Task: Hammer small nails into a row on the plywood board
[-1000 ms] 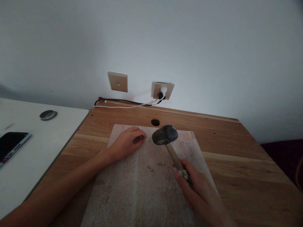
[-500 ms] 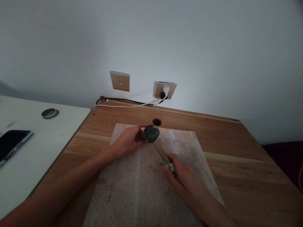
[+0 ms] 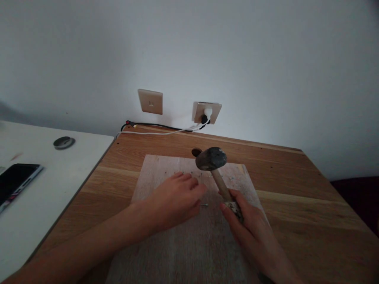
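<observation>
Wrapped tight round the pale wooden handle, the right hand (image 3: 247,227) held the hammer (image 3: 220,185), its rounded, scuffed dark head raised at 11 o'clock. The left hand (image 3: 177,199) lay loose-fingered and empty on the worn, whitish board (image 3: 183,252), with a small nail (image 3: 204,204) at its 3 o'clock.

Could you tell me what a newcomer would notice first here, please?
The dark-headed hammer stands out, held above the far end of the pale board by the right hand gripping its handle. The left hand is spread over the board's middle, fingertips near a loose nail.
</observation>
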`<state>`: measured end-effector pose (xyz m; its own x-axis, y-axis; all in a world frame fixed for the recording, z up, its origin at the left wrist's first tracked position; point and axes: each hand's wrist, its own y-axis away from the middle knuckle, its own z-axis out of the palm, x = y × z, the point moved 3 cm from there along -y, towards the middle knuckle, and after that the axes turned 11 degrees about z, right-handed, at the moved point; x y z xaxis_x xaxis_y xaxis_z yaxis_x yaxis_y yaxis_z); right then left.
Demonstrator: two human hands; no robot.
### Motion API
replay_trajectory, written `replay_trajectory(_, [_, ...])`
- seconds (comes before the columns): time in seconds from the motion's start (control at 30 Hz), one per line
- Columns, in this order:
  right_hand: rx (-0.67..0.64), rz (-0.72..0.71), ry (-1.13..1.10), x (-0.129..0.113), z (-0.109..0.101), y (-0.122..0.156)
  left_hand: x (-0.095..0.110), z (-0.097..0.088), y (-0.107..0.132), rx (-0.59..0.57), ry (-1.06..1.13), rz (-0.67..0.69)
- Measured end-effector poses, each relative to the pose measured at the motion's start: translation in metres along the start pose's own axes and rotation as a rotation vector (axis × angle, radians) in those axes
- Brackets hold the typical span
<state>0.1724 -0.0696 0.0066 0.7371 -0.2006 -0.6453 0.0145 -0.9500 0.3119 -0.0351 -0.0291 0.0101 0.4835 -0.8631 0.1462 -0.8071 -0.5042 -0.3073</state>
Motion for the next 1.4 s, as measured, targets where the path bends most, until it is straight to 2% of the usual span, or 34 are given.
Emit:
replay_trajectory(0.07, [0.027, 0.003, -0.033, 0.002, -0.005, 0.000, 0.028, 0.011, -0.013, -0.061, -0.125, 0.145])
replay_trajectory(0.13, [0.038, 0.013, -0.040, 0.004, -0.009, 0.000, 0.048, 0.024, -0.025, -0.088, -0.171, 0.194])
replay_trajectory(0.23, [0.038, 0.001, -0.035, 0.004, -0.011, 0.002, 0.056, 0.034, -0.036, -0.070, -0.201, 0.214])
replay_trajectory(0.3, [0.024, -0.009, -0.029, 0.004, -0.011, 0.003, 0.046, 0.029, -0.033, -0.056, -0.208, 0.221])
replay_trajectory(0.4, [0.040, -0.031, -0.036, 0.006, -0.011, 0.004, 0.008, 0.013, -0.016, -0.053, -0.119, 0.168])
replay_trajectory(0.43, [0.048, -0.036, -0.039, 0.006, -0.011, 0.004, -0.009, 0.008, -0.008, -0.030, -0.053, 0.096])
replay_trajectory(0.53, [0.057, -0.030, -0.038, 0.009, -0.010, 0.003, -0.056, 0.001, 0.019, 0.150, 0.170, -0.229])
replay_trajectory(0.63, [0.030, 0.000, -0.040, 0.010, -0.008, 0.003, -0.079, 0.009, 0.039, 0.253, 0.336, -0.422])
replay_trajectory(0.77, [0.041, -0.015, -0.056, 0.007, -0.007, 0.003, -0.081, 0.017, 0.046, 0.278, 0.412, -0.445])
replay_trajectory(1.13, [-0.045, -0.057, 0.001, -0.007, 0.005, 0.000, -0.078, 0.018, 0.047, 0.249, 0.310, -0.336])
replay_trajectory(1.27, [-0.076, -0.038, 0.029, -0.009, 0.010, -0.002, -0.079, 0.019, 0.044, 0.230, 0.359, -0.371])
replay_trajectory(1.4, [-0.161, -0.052, 0.060, -0.010, 0.020, -0.004, -0.082, 0.019, 0.043, 0.227, 0.395, -0.444])
